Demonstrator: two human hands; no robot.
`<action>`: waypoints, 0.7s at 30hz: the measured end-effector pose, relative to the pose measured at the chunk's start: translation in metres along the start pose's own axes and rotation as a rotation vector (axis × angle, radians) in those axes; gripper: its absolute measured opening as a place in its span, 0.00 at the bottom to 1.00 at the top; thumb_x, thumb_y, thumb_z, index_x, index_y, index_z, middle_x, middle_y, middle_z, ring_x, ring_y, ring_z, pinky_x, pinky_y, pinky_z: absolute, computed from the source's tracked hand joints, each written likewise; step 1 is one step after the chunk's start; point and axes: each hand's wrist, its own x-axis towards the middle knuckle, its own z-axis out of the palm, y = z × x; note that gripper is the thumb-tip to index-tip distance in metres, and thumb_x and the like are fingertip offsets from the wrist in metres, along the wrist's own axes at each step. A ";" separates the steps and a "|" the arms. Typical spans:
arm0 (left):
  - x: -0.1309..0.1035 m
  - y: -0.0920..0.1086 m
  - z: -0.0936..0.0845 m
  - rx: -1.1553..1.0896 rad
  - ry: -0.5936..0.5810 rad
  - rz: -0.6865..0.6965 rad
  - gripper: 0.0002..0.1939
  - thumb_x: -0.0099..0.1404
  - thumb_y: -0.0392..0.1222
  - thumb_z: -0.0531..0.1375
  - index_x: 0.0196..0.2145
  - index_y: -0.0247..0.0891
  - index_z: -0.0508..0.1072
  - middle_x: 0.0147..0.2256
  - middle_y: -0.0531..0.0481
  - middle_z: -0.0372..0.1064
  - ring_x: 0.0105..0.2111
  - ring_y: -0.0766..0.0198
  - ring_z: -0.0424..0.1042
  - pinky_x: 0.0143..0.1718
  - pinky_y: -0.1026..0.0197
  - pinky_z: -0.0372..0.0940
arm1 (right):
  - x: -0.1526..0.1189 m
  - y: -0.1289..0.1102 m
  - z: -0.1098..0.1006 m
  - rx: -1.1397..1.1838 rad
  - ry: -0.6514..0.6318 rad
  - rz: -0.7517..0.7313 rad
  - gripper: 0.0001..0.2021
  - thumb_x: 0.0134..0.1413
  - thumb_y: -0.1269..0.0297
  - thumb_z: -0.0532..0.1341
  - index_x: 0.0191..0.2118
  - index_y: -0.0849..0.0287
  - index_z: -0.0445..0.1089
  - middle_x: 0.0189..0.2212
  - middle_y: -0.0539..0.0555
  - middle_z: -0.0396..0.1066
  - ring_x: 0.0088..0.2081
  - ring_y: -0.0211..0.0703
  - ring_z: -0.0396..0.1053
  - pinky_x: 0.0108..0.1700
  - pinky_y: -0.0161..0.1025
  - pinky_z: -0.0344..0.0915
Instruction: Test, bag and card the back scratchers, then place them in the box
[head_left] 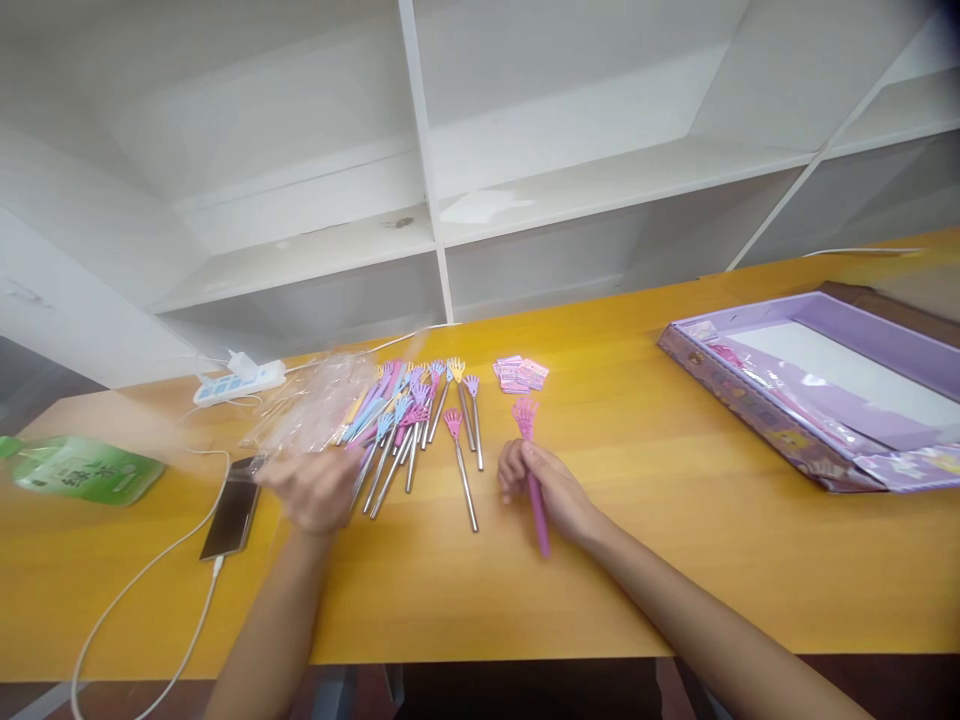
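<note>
A pink hand-shaped scratcher with a purple-pink handle [538, 510] is held upright by my right hand [544, 483], its fingers closed round it just below the head. My left hand [315, 488] is blurred by motion; it is beside clear plastic bags [307, 405], and whether it holds anything cannot be made out. Right of it lies a pile of scratchers [401, 415] in several colours, many with metal rods. A single pink scratcher [463, 480] lies apart between my hands. Small pink-and-purple cards [519, 374] lie beyond my right hand.
At the right stands a purple open box [765, 410] with plastic-wrapped things inside. On the left are a green bottle [90, 470] on its side, a phone [231, 515] with a white cable, and a power strip [240, 383]. White shelves [562, 200] rise behind the yellow table [600, 610].
</note>
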 end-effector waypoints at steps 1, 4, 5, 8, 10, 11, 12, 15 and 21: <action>-0.006 0.016 0.008 -0.081 0.026 0.135 0.12 0.74 0.51 0.56 0.40 0.50 0.79 0.33 0.44 0.76 0.37 0.50 0.69 0.52 0.36 0.60 | -0.001 0.000 0.002 0.074 -0.019 0.041 0.27 0.61 0.32 0.61 0.32 0.54 0.65 0.29 0.49 0.62 0.24 0.36 0.56 0.22 0.34 0.51; -0.015 0.070 0.023 -0.379 -0.107 0.569 0.12 0.73 0.44 0.60 0.50 0.59 0.78 0.40 0.53 0.82 0.31 0.59 0.70 0.40 0.49 0.64 | -0.005 -0.002 0.005 0.195 -0.043 0.115 0.28 0.55 0.33 0.67 0.48 0.51 0.69 0.35 0.47 0.66 0.20 0.28 0.42 0.19 0.30 0.34; -0.015 0.088 0.023 -0.461 -0.177 0.671 0.15 0.72 0.41 0.61 0.52 0.61 0.77 0.42 0.55 0.83 0.30 0.61 0.70 0.36 0.52 0.63 | -0.006 -0.002 0.006 0.205 -0.030 0.117 0.30 0.52 0.36 0.71 0.51 0.50 0.68 0.36 0.46 0.65 0.20 0.27 0.39 0.19 0.30 0.32; -0.010 0.129 0.018 -0.601 -0.345 0.849 0.19 0.69 0.37 0.62 0.52 0.62 0.76 0.46 0.57 0.83 0.28 0.64 0.71 0.27 0.56 0.61 | -0.005 -0.002 0.008 0.197 0.092 0.145 0.28 0.46 0.48 0.78 0.45 0.52 0.65 0.33 0.42 0.62 0.21 0.25 0.38 0.18 0.28 0.33; -0.006 0.145 0.013 -0.651 -0.408 0.904 0.20 0.68 0.36 0.62 0.52 0.61 0.76 0.45 0.57 0.83 0.29 0.64 0.73 0.25 0.57 0.62 | -0.004 -0.001 0.009 0.202 0.175 0.180 0.28 0.45 0.52 0.79 0.41 0.53 0.62 0.30 0.40 0.58 0.21 0.25 0.38 0.18 0.27 0.34; -0.005 0.151 0.012 -0.677 -0.436 0.907 0.20 0.68 0.35 0.62 0.52 0.61 0.76 0.45 0.57 0.83 0.30 0.64 0.74 0.26 0.58 0.63 | -0.003 0.000 0.009 0.210 0.194 0.194 0.28 0.44 0.53 0.79 0.41 0.53 0.62 0.29 0.39 0.57 0.21 0.25 0.38 0.18 0.27 0.34; -0.004 0.154 0.011 -0.702 -0.464 0.892 0.21 0.67 0.35 0.62 0.52 0.62 0.76 0.44 0.57 0.83 0.31 0.63 0.75 0.27 0.58 0.64 | -0.002 0.001 0.010 0.217 0.204 0.206 0.28 0.44 0.53 0.79 0.40 0.53 0.62 0.28 0.39 0.56 0.20 0.25 0.38 0.18 0.27 0.34; -0.005 0.158 0.014 -0.747 -0.506 0.833 0.23 0.66 0.36 0.62 0.53 0.64 0.75 0.42 0.57 0.82 0.31 0.63 0.76 0.28 0.57 0.65 | 0.000 0.002 0.010 0.228 0.229 0.212 0.27 0.42 0.55 0.80 0.38 0.54 0.62 0.26 0.38 0.54 0.20 0.24 0.37 0.17 0.26 0.35; -0.017 0.148 0.023 -0.597 -0.324 0.880 0.21 0.68 0.38 0.61 0.56 0.58 0.74 0.45 0.51 0.81 0.31 0.60 0.75 0.29 0.56 0.64 | 0.006 -0.008 -0.006 0.275 0.351 0.047 0.20 0.45 0.60 0.76 0.38 0.55 0.65 0.26 0.41 0.58 0.20 0.26 0.37 0.17 0.27 0.35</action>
